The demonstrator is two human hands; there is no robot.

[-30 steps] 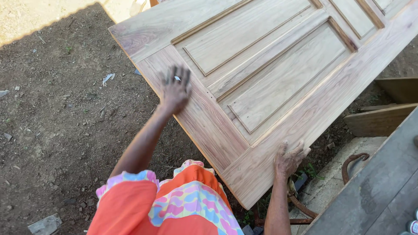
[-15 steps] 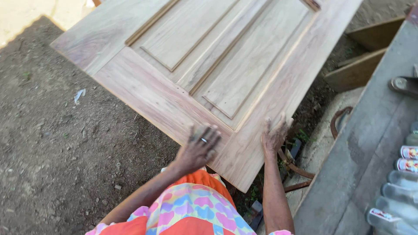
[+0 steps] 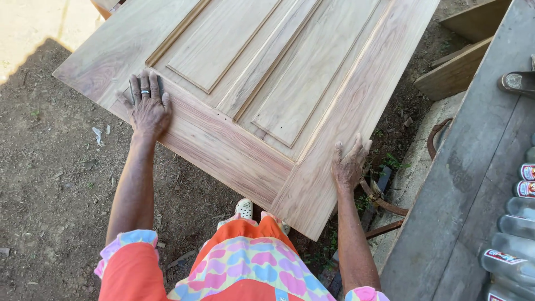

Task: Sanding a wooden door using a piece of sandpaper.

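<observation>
Door panel [image 3: 267,95] over dirt ground [image 3: 50,184]. Left hand [image 3: 147,106] flat on door's left part, right hand [image 3: 350,164] at its right edge. Bottles [image 3: 515,223] well right of door.

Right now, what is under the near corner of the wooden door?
Under the wooden door corner: bare dirt, a white shoe, rusty metal pieces. Whatever supports the door is covered.

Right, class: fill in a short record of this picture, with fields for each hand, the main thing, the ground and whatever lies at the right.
Left hand: left hand flat on the wooden door, a ring on one finger
Right hand: right hand pressed on the door's right edge
Door: bare panelled wood, lying tilted
Ground: dirt
At right: grey plank, bottles
</observation>
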